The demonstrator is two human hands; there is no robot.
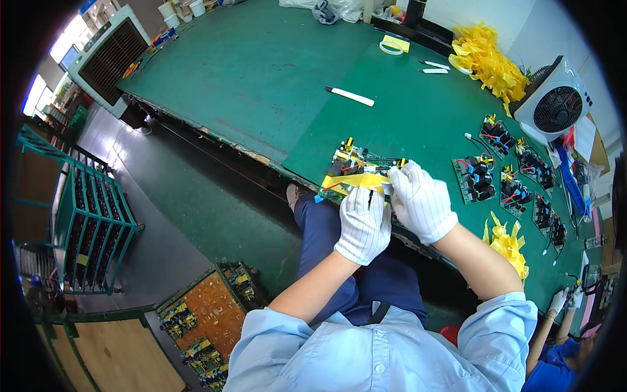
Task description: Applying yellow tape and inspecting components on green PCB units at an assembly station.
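Observation:
Both of my hands wear white striped gloves. They meet over a green circuit board [339,168] at the table's near edge, crowded with black and yellow parts and wires. A strip of yellow tape [356,181] crosses the board's near side. My left hand [364,225] is closed, its fingertips pressed against the tape from the near side. At the strip's right end, my right hand [421,204] is closed in a pinch. Its fingers partly cover the tape's end and a greyish piece beneath, which I cannot make out.
Several similar circuit boards [475,179] lie to the right, near a yellow tape heap [506,248]. Farther off are a larger heap [486,62], a fan [555,104] and a white-handled knife [350,96]. A co-worker's gloved hand [558,300] shows at lower right; a rack [95,228] stands left.

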